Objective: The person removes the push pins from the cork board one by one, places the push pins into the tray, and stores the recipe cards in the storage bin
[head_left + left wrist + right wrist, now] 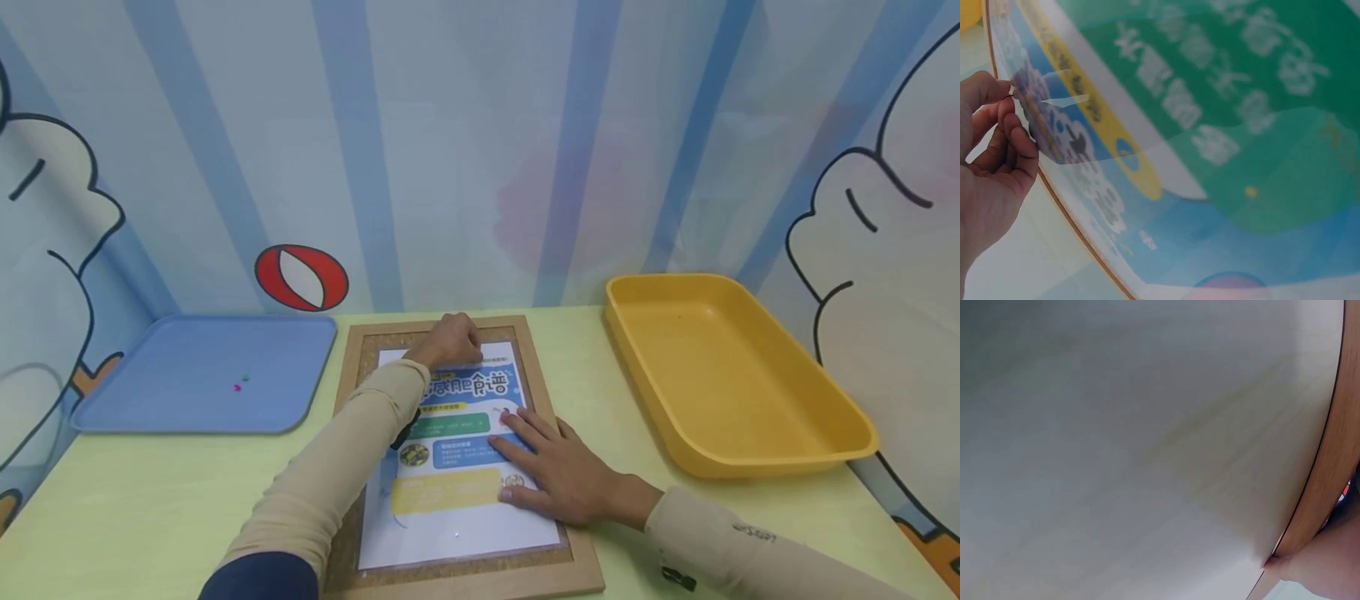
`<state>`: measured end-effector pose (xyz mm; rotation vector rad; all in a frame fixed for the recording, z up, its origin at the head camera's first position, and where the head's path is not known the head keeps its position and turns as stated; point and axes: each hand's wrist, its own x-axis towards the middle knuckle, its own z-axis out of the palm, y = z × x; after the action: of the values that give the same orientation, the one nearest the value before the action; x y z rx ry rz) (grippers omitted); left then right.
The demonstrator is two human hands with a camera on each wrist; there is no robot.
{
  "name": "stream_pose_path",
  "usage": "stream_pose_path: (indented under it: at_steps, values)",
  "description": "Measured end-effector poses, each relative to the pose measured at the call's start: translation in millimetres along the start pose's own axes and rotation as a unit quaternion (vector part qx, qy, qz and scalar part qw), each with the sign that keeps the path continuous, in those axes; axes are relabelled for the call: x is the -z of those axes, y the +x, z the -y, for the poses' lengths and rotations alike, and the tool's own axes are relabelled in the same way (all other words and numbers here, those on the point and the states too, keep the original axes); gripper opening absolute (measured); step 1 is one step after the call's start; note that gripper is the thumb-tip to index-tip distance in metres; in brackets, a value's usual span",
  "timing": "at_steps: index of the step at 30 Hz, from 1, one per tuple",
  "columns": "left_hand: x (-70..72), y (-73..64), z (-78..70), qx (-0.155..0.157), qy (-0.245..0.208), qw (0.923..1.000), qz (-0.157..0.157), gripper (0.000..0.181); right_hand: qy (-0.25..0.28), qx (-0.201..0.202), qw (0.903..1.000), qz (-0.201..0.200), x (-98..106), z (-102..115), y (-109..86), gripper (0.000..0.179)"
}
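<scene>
A printed poster point(442, 542) with coloured text panels lies on a cork board with a wooden frame point(585, 567). At the poster's top edge my left hand point(450, 340) has curled fingers. In the left wrist view, the thumb and fingers of that hand point(1000, 137) pinch a tiny dark, pin-like thing, mostly hidden, against the poster point(1166, 125). My right hand point(562, 475) rests flat with spread fingers on the poster's right side and the frame. Part of this hand point(1322, 565) touches the wooden frame point(1329, 462) in the right wrist view.
On the left, a blue tray point(202, 350) holds a tiny pink piece point(237, 387) and a tiny green piece point(245, 378). A deep yellow bin point(720, 375) stands on the right. Behind the pale yellow table point(150, 500) hangs a striped printed backdrop point(465, 167).
</scene>
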<state>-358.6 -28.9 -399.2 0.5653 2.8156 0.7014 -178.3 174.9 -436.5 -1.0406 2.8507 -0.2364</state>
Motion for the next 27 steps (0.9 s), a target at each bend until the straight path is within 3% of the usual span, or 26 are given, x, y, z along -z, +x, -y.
stream_pose_path:
  at_steps: [12, 27]
  values:
    - [1.4, -1.5, 2.4, -0.011, -0.018, 0.9994, -0.029, 0.008, -0.005, -0.005, 1.0, 0.003, 2.8, 1.5, 0.1, 0.07]
    - [0.1, -2.1, 12.7, -0.014, -0.039, 0.9987, -0.03, 0.009, 0.005, -0.005, 1.0, 0.005, 0.9, 0.2, -0.6, 0.07]
